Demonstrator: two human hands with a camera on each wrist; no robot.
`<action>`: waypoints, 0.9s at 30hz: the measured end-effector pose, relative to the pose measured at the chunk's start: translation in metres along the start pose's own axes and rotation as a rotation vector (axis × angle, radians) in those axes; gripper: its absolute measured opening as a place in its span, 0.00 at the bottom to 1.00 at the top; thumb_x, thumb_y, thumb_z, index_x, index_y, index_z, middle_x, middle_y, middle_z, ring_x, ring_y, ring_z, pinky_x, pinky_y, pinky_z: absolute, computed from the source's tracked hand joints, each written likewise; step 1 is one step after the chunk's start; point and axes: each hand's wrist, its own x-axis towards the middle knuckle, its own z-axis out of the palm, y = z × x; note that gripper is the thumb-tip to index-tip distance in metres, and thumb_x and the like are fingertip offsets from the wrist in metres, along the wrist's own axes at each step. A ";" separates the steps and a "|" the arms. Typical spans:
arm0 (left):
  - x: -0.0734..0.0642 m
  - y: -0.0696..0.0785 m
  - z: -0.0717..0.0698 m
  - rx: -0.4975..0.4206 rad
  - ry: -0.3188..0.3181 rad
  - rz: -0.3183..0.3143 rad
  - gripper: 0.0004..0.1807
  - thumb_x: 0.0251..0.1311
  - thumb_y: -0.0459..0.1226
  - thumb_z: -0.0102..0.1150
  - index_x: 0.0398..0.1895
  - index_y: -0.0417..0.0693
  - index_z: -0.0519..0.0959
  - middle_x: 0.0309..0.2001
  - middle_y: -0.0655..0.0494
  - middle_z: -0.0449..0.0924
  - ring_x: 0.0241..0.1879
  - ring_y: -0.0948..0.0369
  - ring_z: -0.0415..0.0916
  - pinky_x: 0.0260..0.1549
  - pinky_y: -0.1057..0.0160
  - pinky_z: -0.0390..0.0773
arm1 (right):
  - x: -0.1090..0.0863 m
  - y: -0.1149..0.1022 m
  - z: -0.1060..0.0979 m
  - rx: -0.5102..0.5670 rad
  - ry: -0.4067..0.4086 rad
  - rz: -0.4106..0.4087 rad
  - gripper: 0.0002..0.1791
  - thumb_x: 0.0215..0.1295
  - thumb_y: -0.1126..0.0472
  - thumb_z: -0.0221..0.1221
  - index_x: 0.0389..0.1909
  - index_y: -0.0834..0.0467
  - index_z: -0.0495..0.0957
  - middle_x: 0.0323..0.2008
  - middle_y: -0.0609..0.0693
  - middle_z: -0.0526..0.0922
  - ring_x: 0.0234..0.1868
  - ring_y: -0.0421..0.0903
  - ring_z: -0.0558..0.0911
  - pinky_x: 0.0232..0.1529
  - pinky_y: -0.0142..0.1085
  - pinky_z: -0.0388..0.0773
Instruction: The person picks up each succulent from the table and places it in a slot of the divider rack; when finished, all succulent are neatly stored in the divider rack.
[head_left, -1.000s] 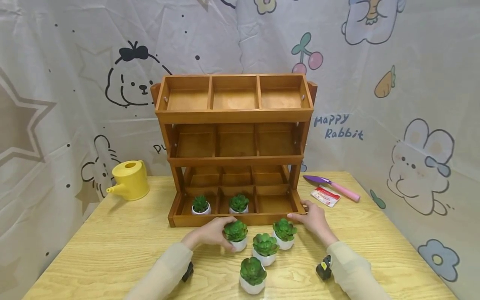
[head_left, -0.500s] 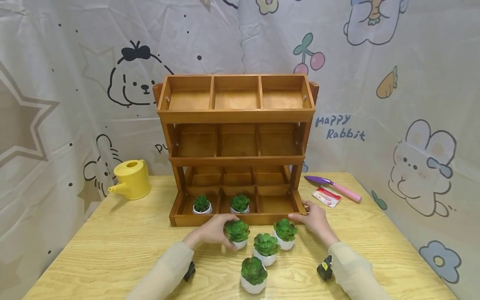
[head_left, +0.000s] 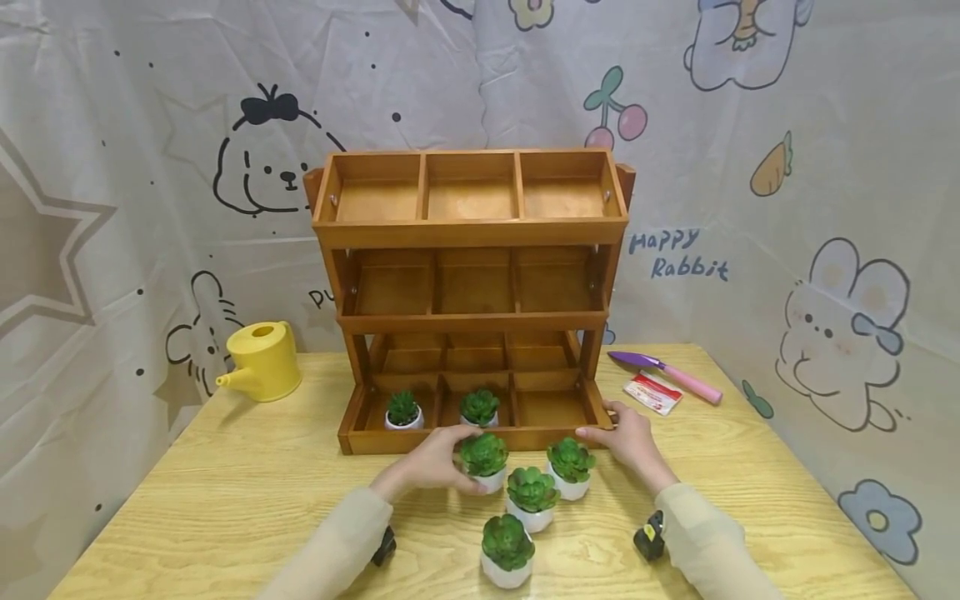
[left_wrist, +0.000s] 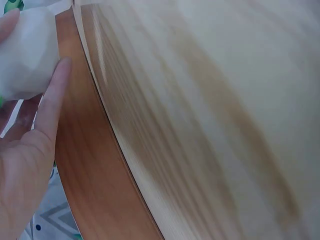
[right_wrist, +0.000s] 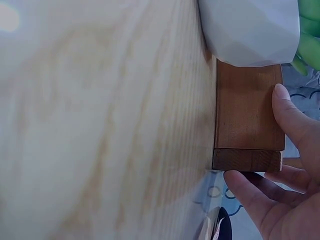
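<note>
Head — right hand (head_left: pixel 630 437) on edge of rack (head_left: pixel 472 322)

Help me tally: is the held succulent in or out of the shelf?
Out: the left hand holds the succulent in front of the shelf.

The person's sleeved forearms (head_left: pixel 333 533) reach forward and slant inward, the left hand (head_left: pixel 431 463) curved in a grip, the right hand (head_left: pixel 628 435) gripping between thumb (right_wrist: pixel 291 111) and fingers (right_wrist: pixel 252 200).
</note>
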 end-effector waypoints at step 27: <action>0.039 0.022 0.024 0.076 0.214 0.138 0.35 0.43 0.41 0.76 0.58 0.47 0.73 0.50 0.56 0.78 0.48 0.58 0.77 0.51 0.57 0.76 | 0.001 0.002 0.000 0.007 0.016 0.001 0.40 0.55 0.52 0.69 0.62 0.72 0.67 0.57 0.71 0.73 0.55 0.66 0.76 0.52 0.53 0.76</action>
